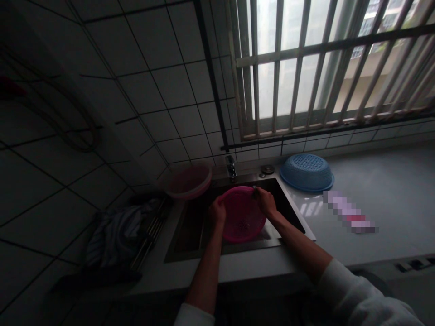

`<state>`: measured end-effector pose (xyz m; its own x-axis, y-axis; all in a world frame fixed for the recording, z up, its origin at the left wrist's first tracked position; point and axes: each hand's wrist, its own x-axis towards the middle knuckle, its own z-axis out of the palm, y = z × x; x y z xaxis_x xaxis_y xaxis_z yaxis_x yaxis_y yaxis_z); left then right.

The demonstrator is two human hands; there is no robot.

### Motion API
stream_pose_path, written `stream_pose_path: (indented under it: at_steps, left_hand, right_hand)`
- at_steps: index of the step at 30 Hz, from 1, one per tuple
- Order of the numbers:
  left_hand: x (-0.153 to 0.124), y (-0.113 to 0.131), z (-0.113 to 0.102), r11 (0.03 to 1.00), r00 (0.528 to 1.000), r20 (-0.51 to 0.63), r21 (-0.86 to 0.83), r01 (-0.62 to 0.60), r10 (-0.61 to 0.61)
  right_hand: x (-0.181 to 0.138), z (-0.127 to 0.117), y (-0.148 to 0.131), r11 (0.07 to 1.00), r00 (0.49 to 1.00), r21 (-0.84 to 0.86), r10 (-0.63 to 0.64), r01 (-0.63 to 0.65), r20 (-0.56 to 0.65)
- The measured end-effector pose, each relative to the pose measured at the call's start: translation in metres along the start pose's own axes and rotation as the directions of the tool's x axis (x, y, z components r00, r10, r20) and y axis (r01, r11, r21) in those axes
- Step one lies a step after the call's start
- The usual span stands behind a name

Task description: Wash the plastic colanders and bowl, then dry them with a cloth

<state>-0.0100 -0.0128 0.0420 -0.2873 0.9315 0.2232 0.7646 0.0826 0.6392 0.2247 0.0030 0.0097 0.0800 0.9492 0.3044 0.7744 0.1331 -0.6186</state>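
Observation:
A bright pink plastic basin [242,213] is over the sink [282,201], tilted so that its inside faces me. My left hand [216,213] is closed on the basin's left rim. At the upper right rim, my right hand [266,202] is curled around the edge. A small dark patch shows by the right fingertips, too dim to make out. Light spots glint near the bottom of the basin. Behind it stands a chrome faucet [230,167].
A pale pink basin [190,181] rests at the sink's back left corner. On the right counter [374,181] lie an upturned blue basket [307,172] and a blurred-out pinkish item [350,213]. A striped cloth [113,235] and a metal rack [152,231] are at left.

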Motion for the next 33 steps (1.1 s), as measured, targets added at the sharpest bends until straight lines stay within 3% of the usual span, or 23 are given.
stream_pose_path:
  at_steps: [4,8,10,13,16,19,21,25,27,30,33]
  left_hand:
    - [-0.004,0.010,0.006,0.987,0.981,0.144,0.083,-0.140,0.127]
    - [-0.009,0.018,0.009,0.961,0.937,0.257,0.079,-0.264,0.236]
    - [-0.009,0.015,0.007,0.967,0.947,0.227,0.059,-0.246,0.227]
    - [-0.003,0.004,0.001,0.993,0.992,0.074,0.044,-0.107,0.103]
    - [0.001,-0.004,-0.002,0.999,0.999,-0.016,0.031,-0.032,0.032]
    - [0.001,-0.001,0.000,0.995,0.995,-0.001,0.030,-0.098,0.098]
    - [-0.003,0.005,0.005,0.983,0.981,0.077,0.032,-0.181,0.178]
    - [-0.009,0.015,0.011,0.960,0.935,0.246,0.045,-0.276,0.257]
    - [-0.009,0.014,0.009,0.969,0.947,0.225,0.033,-0.244,0.231]
    - [-0.004,0.007,0.003,0.992,0.985,0.120,0.014,-0.126,0.124]
    - [0.000,0.001,0.001,0.999,0.999,0.028,0.013,-0.041,0.041]
  right_hand:
    - [-0.006,0.005,-0.018,0.983,0.984,-0.050,-0.176,0.178,0.031]
    - [-0.012,0.013,-0.036,0.921,0.915,0.023,-0.388,0.388,0.115]
    - [-0.011,0.013,-0.032,0.937,0.932,0.068,-0.348,0.343,0.102]
    - [-0.004,0.010,-0.011,0.985,0.993,0.134,-0.116,0.112,0.020]
    - [0.000,0.005,0.007,0.988,0.999,0.152,0.022,-0.018,-0.028]
    - [-0.003,0.004,0.000,0.995,1.000,0.097,-0.024,0.026,-0.019]
    - [-0.008,0.006,-0.015,0.988,0.990,0.070,-0.138,0.135,0.032]
    - [-0.015,0.009,-0.042,0.938,0.924,0.088,-0.347,0.336,0.161]
    - [-0.013,0.008,-0.041,0.948,0.936,0.097,-0.314,0.302,0.157]
    - [-0.006,0.003,-0.023,0.985,0.987,0.118,-0.139,0.129,0.082]
    - [-0.002,0.000,-0.006,0.991,0.999,0.132,-0.008,0.003,0.041]
